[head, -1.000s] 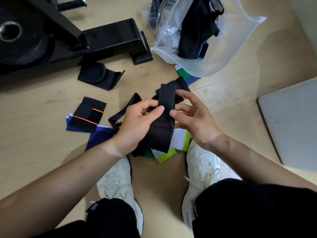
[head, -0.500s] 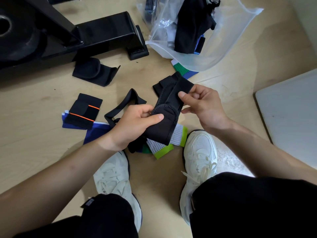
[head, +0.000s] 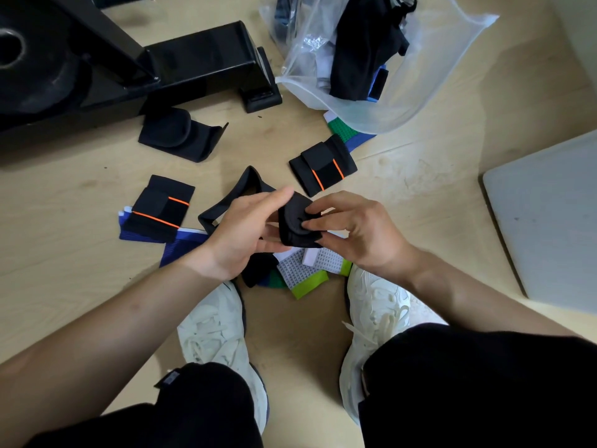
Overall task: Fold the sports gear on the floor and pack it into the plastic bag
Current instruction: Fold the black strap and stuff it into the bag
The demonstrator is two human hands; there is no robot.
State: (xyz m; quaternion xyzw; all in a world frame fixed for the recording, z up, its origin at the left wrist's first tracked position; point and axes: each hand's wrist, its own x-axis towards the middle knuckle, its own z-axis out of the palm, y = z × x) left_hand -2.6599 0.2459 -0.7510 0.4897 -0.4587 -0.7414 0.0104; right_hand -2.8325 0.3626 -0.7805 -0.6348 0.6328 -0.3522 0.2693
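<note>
Folded black brace [head: 295, 229] gripped by left hand [head: 239, 236] and right hand [head: 358, 236] above the floor [head: 420, 182], socks [head: 298, 270] beneath, orange-striped wrap [head: 323, 168] lying between brace and half-filled plastic bag [head: 429, 76], black machine base [head: 193, 63] far left.

Clock centred on rolled pad [head: 295, 232]: left hand [head: 245, 234] holding it from 9, right hand [head: 358, 234] from 3.

- plastic bag [head: 445, 59] lying at 1, clothes [head: 365, 50] sitting in it
- folded wrap [head: 323, 168] lying at 12, between pad and bag
- machine base [head: 200, 59] standing at 10-11, padded sleeve [head: 181, 134] lying just in front
- second wrap [head: 160, 208] lying at 9, resting on sock pile [head: 181, 247]
- fabric pieces [head: 310, 266] lying at 6 under hands, between shoes [head: 213, 328]
- board [head: 549, 221] lying at 3, well apart
</note>
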